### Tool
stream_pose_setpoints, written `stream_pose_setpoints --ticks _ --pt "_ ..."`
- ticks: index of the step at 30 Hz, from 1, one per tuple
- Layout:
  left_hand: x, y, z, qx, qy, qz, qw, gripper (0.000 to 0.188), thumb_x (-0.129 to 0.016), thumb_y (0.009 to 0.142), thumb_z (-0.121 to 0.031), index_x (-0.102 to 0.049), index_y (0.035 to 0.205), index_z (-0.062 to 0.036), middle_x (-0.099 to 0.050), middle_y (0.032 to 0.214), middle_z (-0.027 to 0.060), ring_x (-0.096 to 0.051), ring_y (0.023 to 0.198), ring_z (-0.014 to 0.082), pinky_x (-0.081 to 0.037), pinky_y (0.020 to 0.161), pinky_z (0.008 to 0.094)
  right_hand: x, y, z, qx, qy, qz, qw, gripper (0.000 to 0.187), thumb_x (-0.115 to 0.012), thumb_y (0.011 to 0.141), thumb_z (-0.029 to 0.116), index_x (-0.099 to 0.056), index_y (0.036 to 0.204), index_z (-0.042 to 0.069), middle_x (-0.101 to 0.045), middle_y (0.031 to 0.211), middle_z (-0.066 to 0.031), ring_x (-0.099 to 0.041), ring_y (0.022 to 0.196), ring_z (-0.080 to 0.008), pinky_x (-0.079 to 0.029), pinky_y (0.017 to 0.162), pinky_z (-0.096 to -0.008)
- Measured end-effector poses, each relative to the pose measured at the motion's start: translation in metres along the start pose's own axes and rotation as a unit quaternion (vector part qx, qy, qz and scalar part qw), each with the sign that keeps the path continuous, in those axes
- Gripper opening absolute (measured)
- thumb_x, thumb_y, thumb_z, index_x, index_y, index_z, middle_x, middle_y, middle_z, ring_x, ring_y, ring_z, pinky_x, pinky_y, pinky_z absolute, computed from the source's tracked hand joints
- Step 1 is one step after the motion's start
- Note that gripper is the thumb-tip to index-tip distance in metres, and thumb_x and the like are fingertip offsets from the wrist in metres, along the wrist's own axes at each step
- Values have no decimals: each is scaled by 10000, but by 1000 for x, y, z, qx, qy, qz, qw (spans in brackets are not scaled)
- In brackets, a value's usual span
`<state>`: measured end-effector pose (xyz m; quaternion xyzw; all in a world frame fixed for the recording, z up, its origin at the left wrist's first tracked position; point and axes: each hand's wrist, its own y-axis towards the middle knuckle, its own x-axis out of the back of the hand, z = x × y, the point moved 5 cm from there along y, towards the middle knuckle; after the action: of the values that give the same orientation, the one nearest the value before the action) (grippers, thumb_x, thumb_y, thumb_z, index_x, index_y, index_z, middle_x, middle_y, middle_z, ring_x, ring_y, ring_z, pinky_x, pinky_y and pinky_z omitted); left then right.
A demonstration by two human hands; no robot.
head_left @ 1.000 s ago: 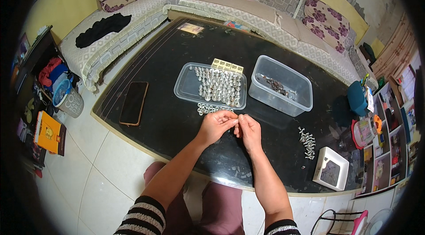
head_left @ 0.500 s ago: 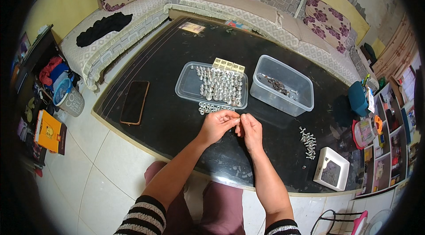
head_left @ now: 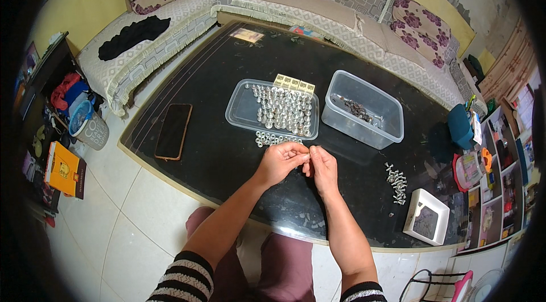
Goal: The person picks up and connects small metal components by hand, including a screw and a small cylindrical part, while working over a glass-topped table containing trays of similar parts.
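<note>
My left hand [head_left: 278,162] and my right hand [head_left: 323,168] meet fingertip to fingertip over the black table, both closed in a pinch. Whatever they hold between them is too small and hidden to name. Just beyond the left hand lies a group of small silver metal pieces [head_left: 267,138]. Behind it, a clear plastic lid [head_left: 242,110] carries many silver pieces standing in rows [head_left: 284,110]. Cream-coloured printed blocks [head_left: 294,83] sit at the lid's far edge. Off to the right is a loose pile of silver screws [head_left: 396,183].
A clear plastic tub [head_left: 355,136] with small dark metal parts stands beyond my right hand. A white open box [head_left: 412,223] is at the table's right end, a phone [head_left: 173,131] on the left. A sofa [head_left: 318,15] runs behind the black table [head_left: 222,160].
Both hands stay in nearly the same place, with only slight finger movement at the pinch. Nothing else on the table has visibly moved.
</note>
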<state>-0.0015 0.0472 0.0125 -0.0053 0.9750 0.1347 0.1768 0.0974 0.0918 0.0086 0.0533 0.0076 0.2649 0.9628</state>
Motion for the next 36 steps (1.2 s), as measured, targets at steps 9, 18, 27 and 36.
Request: stream_pose_setpoints --ticks 9,18,27,36 --pt "6 0 -4 -12 36 -72 997 104 -500 788 -11 -526 872 44 -560 721 58 -545 630 106 -429 591 206 -3 -1 6 15 34 -24 999 315 -432 850 273 -484 640 43 -479 514 -6 -415 436 -53 -330 414 -186" --pt "6 0 -1 -8 47 -55 997 111 -499 788 -8 -521 880 50 -559 728 71 -548 637 118 -440 598 215 -4 -2 6 -9 38 -7 999 282 -445 846 252 -487 663 42 -487 535 -6 -422 457 -50 -332 428 -178" --pt "3 0 1 -1 12 -9 1000 106 -497 787 -2 -521 875 51 -559 716 73 -554 629 126 -441 595 218 -3 -1 0 -25 23 22 999 316 -431 849 284 -479 641 50 -492 533 -8 -425 453 -50 -330 423 -181" --pt "0 1 -3 -8 -4 0 1000 114 -500 787 -8 -521 880 54 -562 704 72 -545 604 114 -435 578 212 -4 -2 2 -43 35 25 998 317 -432 849 282 -475 638 49 -486 526 -12 -419 447 -49 -326 422 -180"
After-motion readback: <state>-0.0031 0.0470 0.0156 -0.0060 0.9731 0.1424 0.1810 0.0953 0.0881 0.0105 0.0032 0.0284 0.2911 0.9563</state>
